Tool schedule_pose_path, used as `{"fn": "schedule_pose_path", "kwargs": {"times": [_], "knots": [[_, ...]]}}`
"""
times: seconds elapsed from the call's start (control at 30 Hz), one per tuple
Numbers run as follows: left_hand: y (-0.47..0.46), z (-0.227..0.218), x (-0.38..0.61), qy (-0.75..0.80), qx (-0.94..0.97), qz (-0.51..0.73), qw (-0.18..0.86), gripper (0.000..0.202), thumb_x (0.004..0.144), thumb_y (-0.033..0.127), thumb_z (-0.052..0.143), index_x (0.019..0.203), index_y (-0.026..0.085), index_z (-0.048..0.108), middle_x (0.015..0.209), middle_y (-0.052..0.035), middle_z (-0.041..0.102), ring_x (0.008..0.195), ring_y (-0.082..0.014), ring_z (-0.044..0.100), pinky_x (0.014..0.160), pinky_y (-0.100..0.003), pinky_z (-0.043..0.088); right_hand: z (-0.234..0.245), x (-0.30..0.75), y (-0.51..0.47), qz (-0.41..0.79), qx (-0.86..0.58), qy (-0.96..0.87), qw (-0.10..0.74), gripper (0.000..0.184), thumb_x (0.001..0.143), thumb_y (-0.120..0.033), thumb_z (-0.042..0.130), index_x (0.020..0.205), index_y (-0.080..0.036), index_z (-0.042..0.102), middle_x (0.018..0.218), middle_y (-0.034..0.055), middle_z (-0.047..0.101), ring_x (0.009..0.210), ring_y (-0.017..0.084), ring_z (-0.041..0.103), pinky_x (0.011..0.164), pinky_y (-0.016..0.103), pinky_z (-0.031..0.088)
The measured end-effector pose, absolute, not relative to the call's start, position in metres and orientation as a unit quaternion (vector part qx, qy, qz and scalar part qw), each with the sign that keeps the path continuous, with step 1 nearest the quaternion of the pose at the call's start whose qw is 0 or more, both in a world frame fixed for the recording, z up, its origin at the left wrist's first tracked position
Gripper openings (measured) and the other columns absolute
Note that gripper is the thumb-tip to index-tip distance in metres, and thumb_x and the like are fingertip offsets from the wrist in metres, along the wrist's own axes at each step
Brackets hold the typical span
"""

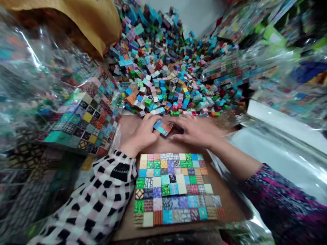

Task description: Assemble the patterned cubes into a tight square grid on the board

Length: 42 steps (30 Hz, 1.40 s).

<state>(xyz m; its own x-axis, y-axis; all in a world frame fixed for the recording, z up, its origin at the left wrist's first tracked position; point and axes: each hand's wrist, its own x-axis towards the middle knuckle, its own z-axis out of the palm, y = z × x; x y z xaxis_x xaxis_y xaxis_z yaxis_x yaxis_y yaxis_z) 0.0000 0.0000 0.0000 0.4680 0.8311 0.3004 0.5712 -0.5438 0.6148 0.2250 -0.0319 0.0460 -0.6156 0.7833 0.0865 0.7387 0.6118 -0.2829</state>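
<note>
strip of small multicoloured square tiles [162,128] between left hand [141,132] and right hand [195,131], both grips nearly shut on it, beyond flat multicoloured tile grid [173,187] on brown table [226,200].

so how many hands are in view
2: the left hand, in a checked sleeve, and the right hand, in a patterned sleeve, either side of a small strip of coloured tiles; no others show.

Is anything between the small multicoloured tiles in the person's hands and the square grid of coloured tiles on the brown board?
Nothing visible does. The small multicoloured tiles, between the left hand and right hand, have only bare brown board before the square grid of coloured tiles.
</note>
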Motion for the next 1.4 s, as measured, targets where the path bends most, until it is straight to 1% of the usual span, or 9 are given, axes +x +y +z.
{"fn": "schedule_pose_path", "kwargs": {"times": [0.1,0.17,0.3,0.43,0.53,0.63,0.87,1.2,1.4], "knots": [[0.003,0.001,0.000,0.446,0.811,0.305,0.223,0.037,0.084,0.012,0.048,0.117,0.017,0.061,0.115,-0.0083,0.065,0.109,-0.0219,0.060,0.097,-0.038,0.048,0.038,0.240,-0.022,0.073,-0.475,-0.860,0.172,0.051,0.096,-0.050,0.053,0.138,-0.021,0.055,0.132,0.0143,0.062,0.120,0.034,0.054,0.101,0.054,0.043],[0.001,0.004,0.003,0.461,0.808,0.300,0.210,0.032,0.088,0.022,0.052,0.118,0.016,0.062,0.114,-0.0090,0.066,0.108,-0.0233,0.061,0.097,-0.039,0.048,0.034,0.251,-0.016,0.067,-0.498,-0.839,0.211,0.044,0.098,-0.045,0.049,0.133,-0.020,0.059,0.127,0.0146,0.063,0.117,0.033,0.056,0.098,0.053,0.046],[-0.005,0.009,0.009,0.469,0.836,0.233,0.166,0.059,0.079,0.048,0.071,0.125,0.013,0.061,0.120,-0.0138,0.064,0.113,-0.0319,0.057,0.101,-0.046,0.043,0.029,0.265,-0.015,0.102,-0.518,-0.828,0.187,0.042,0.096,-0.045,0.051,0.130,-0.022,0.061,0.121,0.0134,0.065,0.112,0.031,0.061,0.095,0.050,0.051],[-0.008,0.011,0.012,0.437,0.863,0.196,0.162,0.058,0.080,0.039,0.069,0.130,0.011,0.059,0.124,-0.0141,0.063,0.114,-0.0320,0.056,0.100,-0.046,0.043,0.028,0.262,-0.024,0.111,-0.531,-0.831,0.122,0.049,0.094,-0.042,0.057,0.137,-0.018,0.056,0.128,0.0172,0.061,0.115,0.033,0.061,0.096,0.050,0.051],[-0.007,0.011,0.011,0.417,0.869,0.200,0.176,0.057,0.080,0.031,0.066,0.132,0.012,0.057,0.129,-0.0133,0.063,0.117,-0.0311,0.055,0.103,-0.046,0.042,0.027,0.257,-0.025,0.111,-0.535,-0.828,0.128,0.046,0.092,-0.030,0.058,0.136,-0.016,0.056,0.131,0.0170,0.062,0.121,0.033,0.059,0.103,0.050,0.047],[-0.007,0.010,0.010,0.400,0.871,0.201,0.203,0.060,0.077,0.026,0.066,0.135,0.013,0.055,0.136,-0.0130,0.061,0.123,-0.0308,0.054,0.106,-0.047,0.040,0.026,0.255,-0.023,0.134,-0.547,-0.814,0.143,0.046,0.090,-0.029,0.062,0.133,-0.016,0.057,0.131,0.0166,0.064,0.119,0.031,0.061,0.102,0.050,0.049],[-0.006,0.007,0.009,0.369,0.878,0.213,0.218,0.058,0.080,0.035,0.067,0.133,0.015,0.056,0.139,-0.0140,0.061,0.128,-0.0320,0.052,0.108,-0.050,0.038,0.034,0.250,-0.025,0.164,-0.480,-0.850,0.140,0.044,0.092,-0.024,0.060,0.135,-0.027,0.058,0.135,0.0090,0.064,0.124,0.028,0.059,0.105,0.051,0.046],[-0.003,0.003,0.009,0.333,0.889,0.218,0.225,0.057,0.080,0.033,0.071,0.133,0.019,0.057,0.134,-0.0115,0.065,0.125,-0.0296,0.057,0.105,-0.050,0.039,0.032,0.246,-0.026,0.190,-0.428,-0.873,0.137,0.054,0.090,-0.018,0.057,0.143,-0.029,0.053,0.142,0.0052,0.061,0.129,0.024,0.057,0.111,0.047,0.045],[-0.003,0.003,0.010,0.315,0.899,0.209,0.222,0.051,0.085,0.034,0.065,0.132,0.016,0.060,0.139,-0.0126,0.062,0.130,-0.0273,0.055,0.109,-0.049,0.036,0.026,0.244,-0.027,0.207,-0.430,-0.866,0.148,0.059,0.089,-0.019,0.059,0.146,-0.031,0.049,0.144,0.0038,0.059,0.132,0.025,0.055,0.112,0.050,0.044]]}}
